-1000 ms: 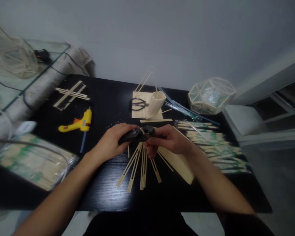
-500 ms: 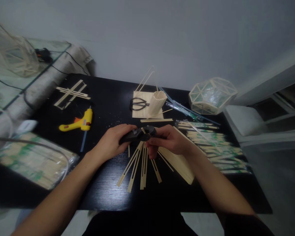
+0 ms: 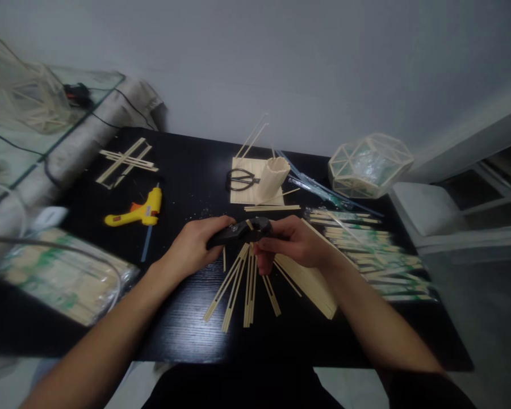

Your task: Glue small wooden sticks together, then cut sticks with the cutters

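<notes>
My left hand (image 3: 193,247) is closed round the handles of a black cutter (image 3: 241,231) held over the middle of the black table (image 3: 187,187). My right hand (image 3: 292,243) pinches a thin bamboo stick (image 3: 250,226) that sits in the cutter's jaws. Just below both hands lies a fan of cut bamboo sticks (image 3: 242,284). A flat panel of joined sticks (image 3: 310,284) rests under my right wrist.
A yellow glue gun (image 3: 136,213) lies at the left, crossed sticks (image 3: 125,162) behind it. Black scissors (image 3: 241,179) and a stick cup (image 3: 273,179) sit on a wooden mat. A faceted stick lantern (image 3: 368,165) stands back right. Wrapped chopsticks (image 3: 366,250) lie right; a bagged bundle (image 3: 63,278) lies left.
None of the objects moved. Both hands hold the same grip on cutter and stick; the view only drifted slightly.
</notes>
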A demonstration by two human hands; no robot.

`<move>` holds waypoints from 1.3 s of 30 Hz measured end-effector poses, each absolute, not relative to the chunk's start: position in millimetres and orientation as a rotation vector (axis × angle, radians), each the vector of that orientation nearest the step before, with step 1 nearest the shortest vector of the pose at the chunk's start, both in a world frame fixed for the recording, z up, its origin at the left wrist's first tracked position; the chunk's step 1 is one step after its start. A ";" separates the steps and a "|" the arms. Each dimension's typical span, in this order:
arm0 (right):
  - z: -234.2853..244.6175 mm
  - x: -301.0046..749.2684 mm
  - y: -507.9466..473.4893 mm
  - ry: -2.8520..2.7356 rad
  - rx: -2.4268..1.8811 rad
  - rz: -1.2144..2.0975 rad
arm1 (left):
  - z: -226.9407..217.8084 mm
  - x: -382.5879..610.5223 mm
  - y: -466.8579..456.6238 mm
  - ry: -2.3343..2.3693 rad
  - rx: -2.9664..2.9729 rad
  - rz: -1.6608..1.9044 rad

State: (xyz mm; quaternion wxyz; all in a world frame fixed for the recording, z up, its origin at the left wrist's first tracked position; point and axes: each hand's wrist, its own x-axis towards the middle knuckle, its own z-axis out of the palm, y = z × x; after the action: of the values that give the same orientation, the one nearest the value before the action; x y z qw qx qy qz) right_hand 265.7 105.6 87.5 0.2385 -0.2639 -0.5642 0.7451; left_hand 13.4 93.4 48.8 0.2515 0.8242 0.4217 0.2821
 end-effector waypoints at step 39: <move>61.9 273.9 123.0 -2.472 -1.782 0.899 | 46.7 20.5 95.6 1.465 2.053 0.623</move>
State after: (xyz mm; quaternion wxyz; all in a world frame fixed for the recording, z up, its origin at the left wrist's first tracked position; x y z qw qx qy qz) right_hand 273.9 123.0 61.9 -0.0177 -0.5608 -0.7779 0.2828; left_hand 20.5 95.6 46.7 0.2685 0.7612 0.5432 0.2311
